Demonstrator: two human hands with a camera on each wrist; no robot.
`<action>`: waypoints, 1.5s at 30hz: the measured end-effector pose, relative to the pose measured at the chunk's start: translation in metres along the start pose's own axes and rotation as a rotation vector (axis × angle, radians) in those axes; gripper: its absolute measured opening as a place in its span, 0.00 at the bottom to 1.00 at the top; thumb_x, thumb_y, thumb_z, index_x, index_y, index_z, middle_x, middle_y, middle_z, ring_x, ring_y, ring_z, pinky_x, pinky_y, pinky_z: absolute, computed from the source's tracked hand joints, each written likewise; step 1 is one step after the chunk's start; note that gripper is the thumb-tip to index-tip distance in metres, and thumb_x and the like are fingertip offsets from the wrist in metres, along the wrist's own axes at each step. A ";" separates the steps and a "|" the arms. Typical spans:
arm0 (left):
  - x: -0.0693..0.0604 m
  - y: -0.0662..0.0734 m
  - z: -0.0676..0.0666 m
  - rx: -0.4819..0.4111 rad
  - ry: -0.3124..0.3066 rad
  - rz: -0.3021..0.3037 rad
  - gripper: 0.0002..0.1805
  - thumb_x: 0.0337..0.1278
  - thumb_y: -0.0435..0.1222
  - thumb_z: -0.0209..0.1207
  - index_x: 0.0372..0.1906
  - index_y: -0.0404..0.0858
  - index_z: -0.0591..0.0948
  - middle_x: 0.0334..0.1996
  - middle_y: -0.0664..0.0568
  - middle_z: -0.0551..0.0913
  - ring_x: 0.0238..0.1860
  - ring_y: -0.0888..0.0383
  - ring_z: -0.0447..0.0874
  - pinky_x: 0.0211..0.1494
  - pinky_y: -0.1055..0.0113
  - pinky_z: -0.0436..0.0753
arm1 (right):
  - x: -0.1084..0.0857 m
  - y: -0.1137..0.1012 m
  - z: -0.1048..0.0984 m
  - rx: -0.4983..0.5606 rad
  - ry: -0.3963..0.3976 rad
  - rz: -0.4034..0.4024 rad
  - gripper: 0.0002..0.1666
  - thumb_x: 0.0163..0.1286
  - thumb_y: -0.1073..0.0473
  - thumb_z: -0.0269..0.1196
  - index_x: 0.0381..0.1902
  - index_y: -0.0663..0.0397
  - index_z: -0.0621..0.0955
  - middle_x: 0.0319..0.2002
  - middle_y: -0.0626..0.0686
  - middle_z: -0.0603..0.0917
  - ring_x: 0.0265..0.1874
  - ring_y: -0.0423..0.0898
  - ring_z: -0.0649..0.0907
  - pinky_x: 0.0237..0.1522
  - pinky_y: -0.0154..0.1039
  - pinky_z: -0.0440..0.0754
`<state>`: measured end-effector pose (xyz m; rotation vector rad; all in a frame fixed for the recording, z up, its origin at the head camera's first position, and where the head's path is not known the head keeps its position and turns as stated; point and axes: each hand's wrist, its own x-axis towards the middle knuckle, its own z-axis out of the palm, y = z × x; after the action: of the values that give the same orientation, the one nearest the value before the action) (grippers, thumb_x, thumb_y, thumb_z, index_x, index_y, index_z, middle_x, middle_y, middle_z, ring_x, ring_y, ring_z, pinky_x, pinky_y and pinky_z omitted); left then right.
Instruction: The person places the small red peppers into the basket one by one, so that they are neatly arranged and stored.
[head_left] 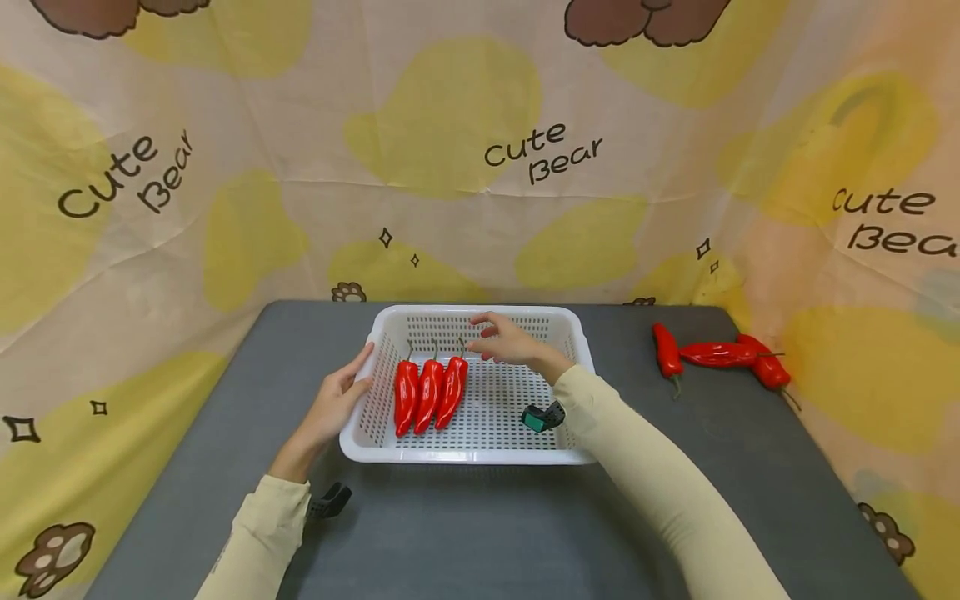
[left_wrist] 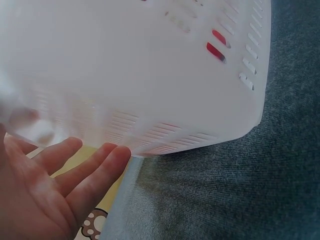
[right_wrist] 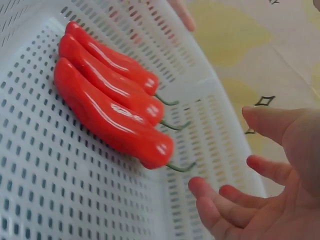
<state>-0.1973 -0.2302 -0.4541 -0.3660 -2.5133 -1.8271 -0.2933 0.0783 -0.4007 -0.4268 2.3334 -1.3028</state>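
Observation:
Three red chili peppers [head_left: 431, 392] lie side by side in the left half of a white perforated plastic basket [head_left: 510, 457], their green stems pointing to its far side. My left hand [head_left: 335, 404] touches the basket's left end, its fingers extended along the outer wall in the left wrist view. Over the basket, just right of the pepper stems, hovers my right hand [head_left: 510, 340]. Its fingers are spread and slightly bent, with nothing between them; in the right wrist view they are apart from the nearest pepper [right_wrist: 112, 117].
Three more red peppers [head_left: 718, 355] lie on the grey table [head_left: 465, 533] at the far right, beyond the basket. A printed cloth [head_left: 450, 125] hangs behind and beside the table. Dark wrist bands with devices [head_left: 542, 418] are on both wrists.

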 end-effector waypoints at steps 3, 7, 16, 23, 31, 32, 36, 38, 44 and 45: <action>-0.001 0.000 0.000 -0.002 -0.005 -0.001 0.32 0.76 0.29 0.45 0.80 0.38 0.56 0.75 0.27 0.59 0.52 0.32 0.84 0.41 0.56 0.91 | -0.007 -0.001 -0.010 0.036 -0.004 -0.035 0.34 0.75 0.53 0.60 0.74 0.55 0.65 0.71 0.67 0.70 0.58 0.65 0.82 0.65 0.59 0.80; 0.000 -0.002 0.001 -0.004 -0.002 -0.010 0.32 0.75 0.29 0.45 0.80 0.39 0.56 0.74 0.26 0.61 0.52 0.31 0.84 0.40 0.56 0.91 | -0.020 -0.002 -0.024 0.117 0.008 -0.103 0.32 0.77 0.56 0.58 0.73 0.58 0.65 0.69 0.68 0.71 0.59 0.68 0.81 0.66 0.61 0.78; 0.000 0.000 -0.001 -0.013 0.003 -0.003 0.32 0.75 0.29 0.45 0.80 0.39 0.56 0.75 0.27 0.60 0.53 0.30 0.83 0.41 0.56 0.91 | -0.050 0.002 -0.066 0.088 0.018 -0.222 0.29 0.80 0.57 0.53 0.74 0.57 0.64 0.73 0.69 0.66 0.59 0.68 0.80 0.66 0.62 0.78; -0.001 -0.001 -0.002 -0.001 0.008 0.004 0.32 0.75 0.29 0.45 0.80 0.39 0.57 0.74 0.26 0.61 0.50 0.34 0.85 0.40 0.57 0.91 | -0.066 0.013 -0.093 0.077 0.056 -0.214 0.30 0.79 0.55 0.55 0.75 0.54 0.63 0.74 0.63 0.68 0.61 0.67 0.80 0.66 0.61 0.77; 0.001 -0.003 0.000 0.018 0.001 -0.002 0.32 0.76 0.31 0.44 0.80 0.41 0.55 0.77 0.30 0.58 0.52 0.31 0.85 0.41 0.56 0.91 | -0.077 0.028 -0.109 0.044 0.076 -0.179 0.31 0.79 0.53 0.55 0.75 0.53 0.63 0.74 0.62 0.67 0.61 0.65 0.80 0.67 0.61 0.76; 0.001 -0.004 0.000 0.014 -0.003 -0.004 0.32 0.76 0.30 0.44 0.81 0.41 0.55 0.77 0.30 0.58 0.53 0.30 0.84 0.42 0.56 0.91 | -0.078 0.029 -0.111 0.037 0.080 -0.175 0.31 0.79 0.52 0.55 0.75 0.53 0.63 0.74 0.63 0.67 0.61 0.65 0.80 0.67 0.61 0.76; 0.001 -0.005 0.000 0.005 -0.009 -0.010 0.32 0.76 0.30 0.44 0.81 0.41 0.55 0.77 0.30 0.58 0.55 0.28 0.82 0.43 0.55 0.91 | -0.083 0.036 -0.120 0.013 0.093 -0.174 0.32 0.79 0.54 0.54 0.75 0.57 0.62 0.74 0.65 0.66 0.60 0.66 0.81 0.67 0.63 0.76; 0.001 -0.006 0.000 0.005 -0.008 -0.012 0.32 0.76 0.30 0.44 0.81 0.41 0.55 0.77 0.30 0.58 0.56 0.28 0.81 0.43 0.55 0.91 | -0.087 0.039 -0.124 0.000 0.100 -0.168 0.32 0.80 0.54 0.54 0.75 0.57 0.62 0.75 0.65 0.65 0.61 0.67 0.80 0.67 0.63 0.76; 0.002 -0.006 0.001 -0.021 -0.011 0.000 0.32 0.76 0.29 0.43 0.81 0.39 0.55 0.78 0.31 0.55 0.61 0.27 0.77 0.47 0.52 0.90 | -0.098 0.050 -0.139 -0.039 0.128 -0.125 0.32 0.80 0.51 0.54 0.76 0.54 0.62 0.76 0.64 0.65 0.64 0.68 0.78 0.68 0.64 0.75; 0.002 -0.006 0.001 -0.026 -0.013 0.005 0.32 0.75 0.28 0.43 0.80 0.39 0.55 0.79 0.32 0.54 0.62 0.27 0.75 0.48 0.51 0.90 | -0.100 0.052 -0.142 -0.045 0.132 -0.117 0.33 0.80 0.50 0.53 0.76 0.53 0.62 0.76 0.64 0.65 0.64 0.68 0.77 0.69 0.63 0.75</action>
<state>-0.2003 -0.2311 -0.4600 -0.3858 -2.4971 -1.8634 -0.2822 0.2539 -0.3571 -0.5123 2.4835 -1.3726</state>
